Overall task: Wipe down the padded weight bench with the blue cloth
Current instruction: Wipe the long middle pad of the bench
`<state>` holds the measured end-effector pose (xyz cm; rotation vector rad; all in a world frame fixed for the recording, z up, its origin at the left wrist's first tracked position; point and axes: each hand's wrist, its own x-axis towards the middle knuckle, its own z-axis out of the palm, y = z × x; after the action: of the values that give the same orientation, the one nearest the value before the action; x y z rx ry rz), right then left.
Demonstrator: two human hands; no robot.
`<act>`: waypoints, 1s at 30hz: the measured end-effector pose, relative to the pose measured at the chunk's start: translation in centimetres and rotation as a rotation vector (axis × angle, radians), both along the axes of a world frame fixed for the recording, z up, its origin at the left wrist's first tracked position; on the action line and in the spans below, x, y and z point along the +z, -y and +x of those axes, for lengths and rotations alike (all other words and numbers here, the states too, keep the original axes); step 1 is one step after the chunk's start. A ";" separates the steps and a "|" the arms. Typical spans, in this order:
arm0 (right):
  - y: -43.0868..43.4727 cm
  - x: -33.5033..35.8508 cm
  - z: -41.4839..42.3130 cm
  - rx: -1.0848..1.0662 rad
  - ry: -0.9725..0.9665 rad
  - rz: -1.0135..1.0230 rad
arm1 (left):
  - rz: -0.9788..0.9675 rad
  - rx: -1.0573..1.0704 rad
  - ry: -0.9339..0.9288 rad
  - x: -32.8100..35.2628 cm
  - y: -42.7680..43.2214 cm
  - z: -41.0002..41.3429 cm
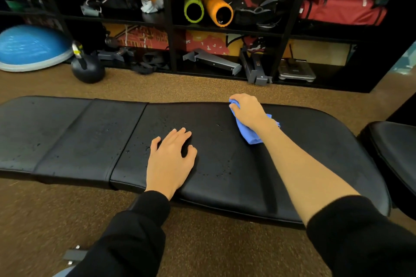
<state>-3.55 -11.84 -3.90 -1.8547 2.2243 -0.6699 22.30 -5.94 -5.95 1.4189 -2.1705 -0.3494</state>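
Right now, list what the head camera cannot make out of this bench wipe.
- blue cloth: mostly under the right hand, head view; full shape hidden.
- weight bench: left end cut by the frame edge; legs hidden under its pad.
- Pad beneath the left hand: covered.

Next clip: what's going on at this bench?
A person is wiping the black padded bench with a blue cloth. The right hand grips the bunched cloth near the pad's far edge; the left hand rests flat on the pad. Droplets speckle the middle section, so wiping is not yet done.
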 end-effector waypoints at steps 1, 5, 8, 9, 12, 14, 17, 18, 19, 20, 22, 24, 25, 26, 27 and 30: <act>0.1 0.1 0.6 0.011 -0.002 0.002 | 0.000 0.002 0.000 0.0 0.0 0.0; -1.8 -0.3 2.3 0.095 0.076 -0.046 | 0.002 0.006 -0.001 -0.1 0.0 0.1; -4.8 -0.3 3.3 0.204 0.088 -0.057 | -0.002 0.008 0.001 0.0 0.1 0.0; -6.1 -0.3 3.6 0.240 0.089 -0.052 | -0.005 0.007 0.003 0.0 0.0 0.0; -9.9 0.1 3.3 0.312 0.111 -0.032 | -0.008 0.000 0.001 0.0 0.0 0.1; -11.6 0.3 1.8 0.280 0.105 -0.024 | -0.013 -0.005 0.000 -0.1 0.1 0.2; -11.8 -0.1 -2.2 0.051 0.050 -0.120 | -0.023 -0.004 0.002 -0.2 0.2 0.1; -11.3 -0.3 -3.5 -0.046 0.025 -0.143 | -0.026 -0.003 0.002 -0.3 0.2 0.1; -10.6 -0.6 -4.4 -0.142 0.008 -0.149 | -0.027 -0.002 0.001 -0.3 0.2 0.1; -9.8 -0.8 -5.0 -0.231 0.008 -0.145 | -0.027 -0.002 -0.001 -0.3 0.2 0.1; -8.2 -1.1 -4.9 -0.354 0.010 -0.141 | -0.020 0.001 -0.010 -0.4 0.2 0.0; -7.2 -1.1 -3.7 -0.370 -0.067 -0.140 | -0.016 0.003 -0.012 -0.4 0.2 0.0; -6.9 -1.1 -2.9 -0.343 -0.110 -0.141 | -0.018 0.004 -0.008 -0.4 0.2 0.0; -6.8 -1.1 -2.2 -0.304 -0.137 -0.141 | -0.022 0.006 -0.002 -0.5 0.2 0.0; -6.9 -1.1 -1.5 -0.264 -0.139 -0.139 | -0.024 0.006 0.003 -0.5 0.2 0.0; -8.0 -1.1 0.5 -0.145 -0.068 -0.139 | -0.020 0.004 -0.002 -0.5 0.2 0.0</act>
<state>-3.10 -3.86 -5.00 -1.8162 2.4314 -0.8171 22.30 -6.17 -6.42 1.4114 -2.1634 -0.3265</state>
